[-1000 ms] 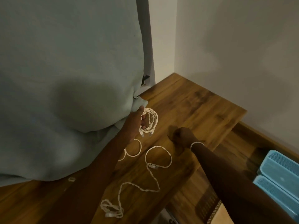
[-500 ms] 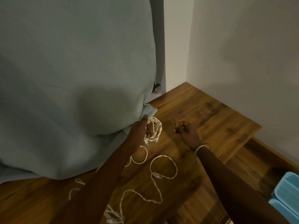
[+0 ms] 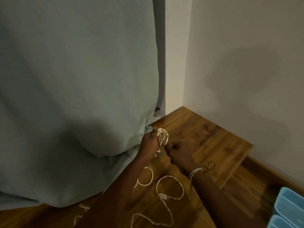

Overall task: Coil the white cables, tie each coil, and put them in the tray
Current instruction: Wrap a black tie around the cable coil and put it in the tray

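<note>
A pale grey-green cloth (image 3: 74, 96) hung beside plain walls (image 3: 246, 63) over a knotty wooden table (image 3: 213, 142). Loose white cable (image 3: 169, 186) snaked across the boards; ribbed blue trays (image 3: 289, 206) sat lower right. The left hand (image 3: 148, 143) closed around a braided white coil (image 3: 162, 137), while the right hand (image 3: 179, 153) pinched a thin dark tie (image 3: 162, 144) against it.

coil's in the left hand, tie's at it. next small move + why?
Probably pass the dark tie around the coil and cinch it. The left hand grips the white coil above the wooden table; the right hand pinches the thin tie, whose tip reaches the coil, but no wrap around it shows yet.
</note>
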{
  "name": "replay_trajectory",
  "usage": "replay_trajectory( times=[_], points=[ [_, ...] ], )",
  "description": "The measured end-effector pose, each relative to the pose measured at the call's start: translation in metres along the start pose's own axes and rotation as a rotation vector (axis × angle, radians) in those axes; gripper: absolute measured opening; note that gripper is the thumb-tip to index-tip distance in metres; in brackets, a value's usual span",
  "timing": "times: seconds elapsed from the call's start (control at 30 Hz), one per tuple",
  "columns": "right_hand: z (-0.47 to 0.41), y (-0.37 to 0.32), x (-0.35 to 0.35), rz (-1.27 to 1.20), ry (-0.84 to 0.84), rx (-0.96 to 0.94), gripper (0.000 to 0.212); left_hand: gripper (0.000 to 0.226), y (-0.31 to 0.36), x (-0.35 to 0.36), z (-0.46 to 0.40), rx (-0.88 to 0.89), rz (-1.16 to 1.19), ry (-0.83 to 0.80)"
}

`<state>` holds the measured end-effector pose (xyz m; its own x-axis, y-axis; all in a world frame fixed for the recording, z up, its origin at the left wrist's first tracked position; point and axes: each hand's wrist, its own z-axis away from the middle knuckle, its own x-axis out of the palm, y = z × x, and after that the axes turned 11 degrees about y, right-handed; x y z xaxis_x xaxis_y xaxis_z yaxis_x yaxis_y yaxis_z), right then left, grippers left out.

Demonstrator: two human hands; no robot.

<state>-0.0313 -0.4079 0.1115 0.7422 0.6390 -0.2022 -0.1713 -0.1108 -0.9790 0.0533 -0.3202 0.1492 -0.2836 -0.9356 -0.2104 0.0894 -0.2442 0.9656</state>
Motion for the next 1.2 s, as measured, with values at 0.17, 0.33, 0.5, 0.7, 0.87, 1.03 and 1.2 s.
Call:
replay_trajectory(
  times=[0.17, 0.33, 0.5, 0.7, 0.87, 1.03, 1.2],
  points=[
    [0.007, -0.026, 0.017, -0.324, 0.000, 0.279, 0.026, 0.042, 0.003, -0.003, 0.012, 0.187, -0.128, 0.004],
    [0.008, -0.026, 0.022, -0.633, -0.079, 0.464, 0.022, 0.042, 0.003, -0.011, 0.016, 0.336, -0.249, 0.030],
    [0.017, -0.024, 0.029, -0.885, -0.135, 0.490, 0.023, 0.040, 0.004, -0.012, 0.022, 0.496, -0.265, 0.142],
    [0.021, -0.030, 0.030, -1.033, -0.191, 0.479, 0.029, 0.042, 0.011, -0.013, 0.027, 0.583, -0.250, 0.197],
    [0.025, -0.043, 0.027, -0.953, -0.182, 0.462, 0.025, 0.015, 0.016, -0.012, 0.025, 0.571, -0.281, 0.189],
    [0.020, -0.041, 0.025, -0.926, -0.182, 0.529, 0.026, 0.008, 0.015, -0.016, 0.015, 0.632, -0.337, 0.131],
    [0.020, -0.050, 0.018, -0.902, -0.265, 0.490, 0.024, 0.009, 0.014, -0.020, 0.012, 0.743, -0.332, 0.093]
  ],
)
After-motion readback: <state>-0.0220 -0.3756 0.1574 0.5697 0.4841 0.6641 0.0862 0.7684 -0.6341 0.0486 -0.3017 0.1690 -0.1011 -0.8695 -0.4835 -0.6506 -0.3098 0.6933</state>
